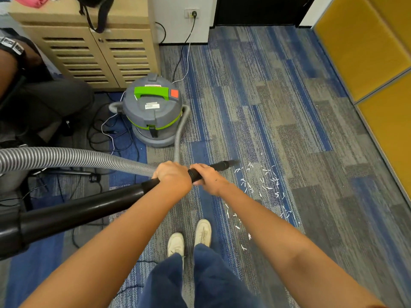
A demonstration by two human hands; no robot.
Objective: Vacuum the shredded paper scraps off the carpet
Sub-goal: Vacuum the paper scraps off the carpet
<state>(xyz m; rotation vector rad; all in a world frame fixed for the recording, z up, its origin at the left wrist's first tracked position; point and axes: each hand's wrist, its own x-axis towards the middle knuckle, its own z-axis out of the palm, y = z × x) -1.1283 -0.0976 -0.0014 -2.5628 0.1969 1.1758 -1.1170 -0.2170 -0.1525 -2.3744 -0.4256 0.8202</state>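
The scraps [264, 181] lie strewn on the carpet [289, 107], just right of the nozzle [230, 163] and trailing back toward the person's shoes. They look light, so a quick sweep could flick them wider instead of lifting them. The hose [66, 157] curls round the vacuum [153, 112]; a long reach right might drag or tip it, and the loose cords [100, 134] could snag.

Both arms stretch forward. The left hand [172, 174] grips the wand [89, 203] from above, and the right hand [210, 178] is wrapped round it just ahead.
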